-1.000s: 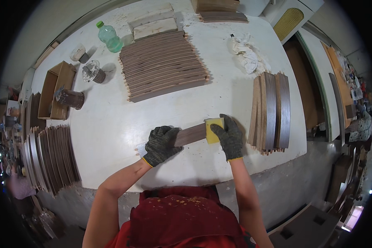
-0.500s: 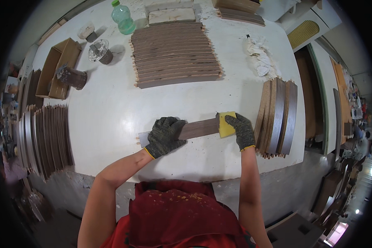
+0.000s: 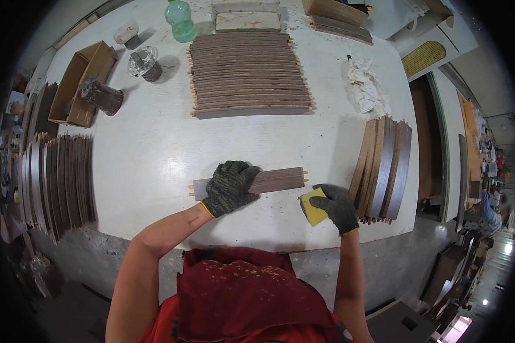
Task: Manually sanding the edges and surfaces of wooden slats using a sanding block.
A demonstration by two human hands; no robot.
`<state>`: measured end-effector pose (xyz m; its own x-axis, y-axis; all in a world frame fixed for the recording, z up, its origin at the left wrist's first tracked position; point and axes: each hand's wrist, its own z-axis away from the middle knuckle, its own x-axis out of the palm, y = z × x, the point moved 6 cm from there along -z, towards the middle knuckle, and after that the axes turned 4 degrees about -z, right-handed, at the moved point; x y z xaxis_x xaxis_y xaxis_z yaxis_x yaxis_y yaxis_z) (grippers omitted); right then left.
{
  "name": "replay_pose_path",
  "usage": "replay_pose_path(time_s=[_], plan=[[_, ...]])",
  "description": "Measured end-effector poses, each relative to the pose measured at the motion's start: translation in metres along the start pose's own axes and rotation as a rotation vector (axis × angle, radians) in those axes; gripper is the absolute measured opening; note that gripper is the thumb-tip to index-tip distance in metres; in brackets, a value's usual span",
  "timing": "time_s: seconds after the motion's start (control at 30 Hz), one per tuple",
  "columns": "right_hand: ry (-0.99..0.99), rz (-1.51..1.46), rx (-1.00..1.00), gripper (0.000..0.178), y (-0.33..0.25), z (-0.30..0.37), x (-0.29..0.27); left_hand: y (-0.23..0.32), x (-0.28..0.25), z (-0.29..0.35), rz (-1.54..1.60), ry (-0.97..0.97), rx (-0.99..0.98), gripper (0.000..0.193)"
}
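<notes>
A brown wooden slat with small round dowels at both ends lies crosswise on the white table in front of me. My left hand, in a dark grey knitted glove, is closed over its left part and holds it against the table; the glove covers that stretch. Just right of and nearer than the slat's right end, my right hand, gloved alike, pinches a square piece of yellow sandpaper. The sandpaper is tilted and apart from the slat.
Slats lie in a wide row behind, with upright stacks at left and right. Farther off are a green bottle, a cardboard box, a dark cup, a whitish-topped container and a white rag.
My right hand has drawn the sandpaper off the slat's right end, toward me, uncovering the dowels there. My left hand keeps its hold on the slat. The view has shifted slightly.
</notes>
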<state>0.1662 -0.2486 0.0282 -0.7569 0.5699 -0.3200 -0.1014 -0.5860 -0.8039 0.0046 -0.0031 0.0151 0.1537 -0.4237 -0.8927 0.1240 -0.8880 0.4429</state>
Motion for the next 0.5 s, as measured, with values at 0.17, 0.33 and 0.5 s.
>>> replay_pose_path(time_s=[0.17, 0.33, 0.5], plan=[[0.297, -0.073, -0.262, 0.048, -0.031, -0.003, -0.009, 0.005, -0.004, -0.005, -0.039, -0.033, 0.018, 0.07], [0.317, 0.484, -0.319, 0.047, -0.065, -0.025, 0.01, 0.005, -0.003, -0.004, -0.015, 0.006, -0.001, 0.07], [0.232, 0.717, -0.425, 0.048, -0.064, -0.005, 0.016, 0.003, -0.001, -0.005, 0.0, 0.006, 0.006, 0.07]])
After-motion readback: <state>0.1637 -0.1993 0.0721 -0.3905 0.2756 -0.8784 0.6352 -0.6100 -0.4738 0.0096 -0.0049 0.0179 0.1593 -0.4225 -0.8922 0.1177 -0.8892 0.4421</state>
